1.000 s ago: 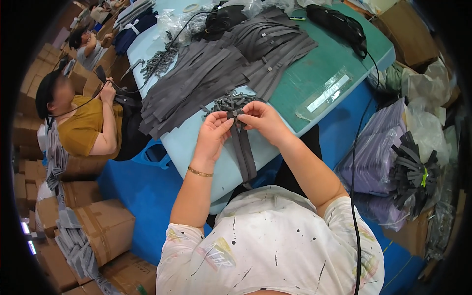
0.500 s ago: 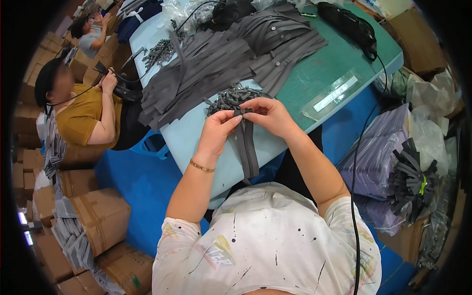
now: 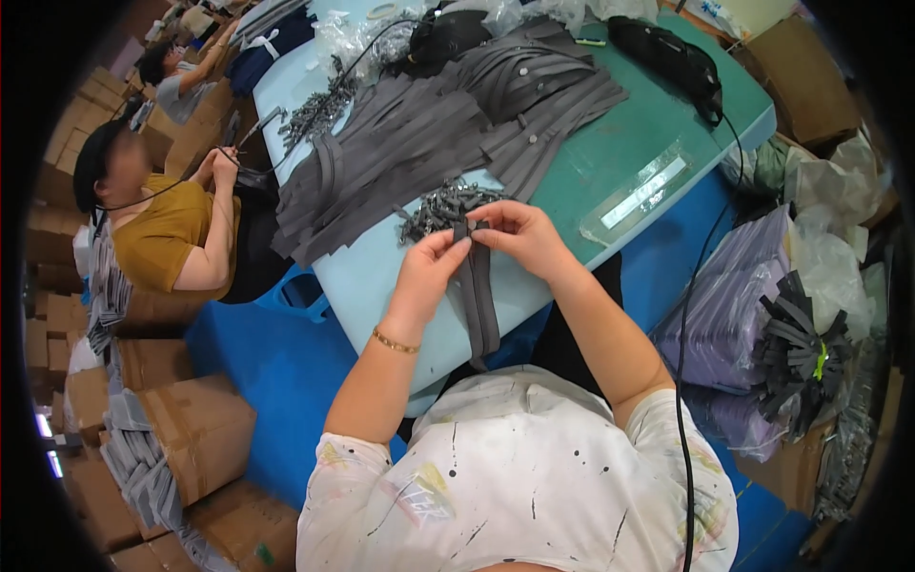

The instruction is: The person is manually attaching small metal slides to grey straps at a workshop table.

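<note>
My left hand [image 3: 428, 273] and my right hand [image 3: 526, 236] meet over the near edge of the table. Both pinch the top end of a dark grey zipper strip [image 3: 478, 300]. Its two lengths hang side by side down over the table edge. What the fingertips do at the strip's end is partly hidden. Just beyond them lies a small heap of dark metal pieces [image 3: 440, 207] that look like zipper pulls. Farther off, a wide pile of similar grey strips [image 3: 400, 133] spreads over the table.
The table [image 3: 658, 143] has a green mat with a clear-taped white strip. A black pouch [image 3: 667, 62] lies at its far right. A co-worker [image 3: 172, 219] in mustard sits left. Cardboard boxes [image 3: 205, 434] stand lower left; wrapped purple stacks [image 3: 729, 296] and a tied strip bundle [image 3: 805, 343] are right.
The zipper strip's top end has turned slightly between my fingers, and its two lengths now hang a little apart. The co-worker's hands have come together and risen.
</note>
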`<state>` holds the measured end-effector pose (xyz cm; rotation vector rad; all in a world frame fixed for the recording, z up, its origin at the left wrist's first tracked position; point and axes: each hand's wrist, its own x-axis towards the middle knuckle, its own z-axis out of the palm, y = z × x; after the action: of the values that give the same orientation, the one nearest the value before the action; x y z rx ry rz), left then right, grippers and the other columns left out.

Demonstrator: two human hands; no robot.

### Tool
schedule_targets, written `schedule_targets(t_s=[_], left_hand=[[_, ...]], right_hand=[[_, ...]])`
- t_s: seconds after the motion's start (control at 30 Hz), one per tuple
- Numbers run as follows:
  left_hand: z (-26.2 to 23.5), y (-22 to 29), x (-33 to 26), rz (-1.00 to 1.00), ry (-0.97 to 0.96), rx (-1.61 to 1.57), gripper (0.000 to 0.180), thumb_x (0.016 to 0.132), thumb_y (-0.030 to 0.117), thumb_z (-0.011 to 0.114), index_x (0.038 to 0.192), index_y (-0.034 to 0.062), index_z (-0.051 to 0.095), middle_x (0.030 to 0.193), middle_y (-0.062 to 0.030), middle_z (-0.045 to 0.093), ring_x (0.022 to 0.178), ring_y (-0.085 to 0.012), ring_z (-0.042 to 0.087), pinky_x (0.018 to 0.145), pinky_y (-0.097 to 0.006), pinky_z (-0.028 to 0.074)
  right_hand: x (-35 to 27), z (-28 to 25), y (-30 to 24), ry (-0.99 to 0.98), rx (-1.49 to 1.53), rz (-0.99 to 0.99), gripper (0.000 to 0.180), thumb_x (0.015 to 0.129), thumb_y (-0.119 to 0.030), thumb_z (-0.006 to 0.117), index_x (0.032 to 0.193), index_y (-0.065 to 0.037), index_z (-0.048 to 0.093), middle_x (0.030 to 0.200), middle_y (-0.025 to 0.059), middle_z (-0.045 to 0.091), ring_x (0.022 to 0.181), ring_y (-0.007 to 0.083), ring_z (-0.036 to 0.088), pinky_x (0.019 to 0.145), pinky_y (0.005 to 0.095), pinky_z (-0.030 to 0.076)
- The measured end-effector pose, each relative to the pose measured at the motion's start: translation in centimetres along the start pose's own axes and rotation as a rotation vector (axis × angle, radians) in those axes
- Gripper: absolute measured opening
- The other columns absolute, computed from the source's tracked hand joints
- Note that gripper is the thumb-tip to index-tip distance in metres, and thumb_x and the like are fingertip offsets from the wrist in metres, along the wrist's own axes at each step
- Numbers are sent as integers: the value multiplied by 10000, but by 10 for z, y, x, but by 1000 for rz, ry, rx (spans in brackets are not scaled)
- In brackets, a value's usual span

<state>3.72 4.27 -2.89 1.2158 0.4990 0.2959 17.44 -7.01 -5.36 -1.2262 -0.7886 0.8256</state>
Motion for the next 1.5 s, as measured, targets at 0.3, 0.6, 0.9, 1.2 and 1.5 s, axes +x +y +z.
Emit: schedule_targets(t_s=[0.3,0.6,0.9,1.2,1.5], left_hand=[[5,-6,-4,-91,-56,-62,156,910,113,517,986,1,596,873,-55,630,770,-116,597,702,-240,487],[4,-16,-2,-16,-57,-10,164,926,140,485,942,13,587,797,-45,626,698,-90,579,622,-224,472],[3,-20,-1,-3,-54,44,173,927,147,469,940,18,584,765,-39,620,675,-71,559,601,-214,452],[3,-25,-1,66,-1,157,192,923,142,469,914,-13,582,763,-42,615,665,-95,578,601,-236,461],[5,-19,-3,98,5,261,191,900,135,484,853,-20,586,697,-54,613,649,-119,585,607,-262,462]], right_hand=[[-5,7,-5,12,73,30,219,815,-8,627,1033,5,617,894,34,643,792,79,602,720,205,485],[-4,8,2,60,-122,-53,197,793,-24,653,990,-13,650,862,26,631,760,65,596,684,196,479],[-4,5,3,29,-68,-20,173,794,-4,653,967,-15,651,851,25,622,760,75,604,677,203,483],[-1,7,-12,16,-72,66,145,821,-47,635,961,-11,639,812,-3,623,717,46,542,638,186,426],[2,2,-6,8,-89,120,129,833,-50,625,945,15,619,838,29,637,764,77,591,692,204,472]])
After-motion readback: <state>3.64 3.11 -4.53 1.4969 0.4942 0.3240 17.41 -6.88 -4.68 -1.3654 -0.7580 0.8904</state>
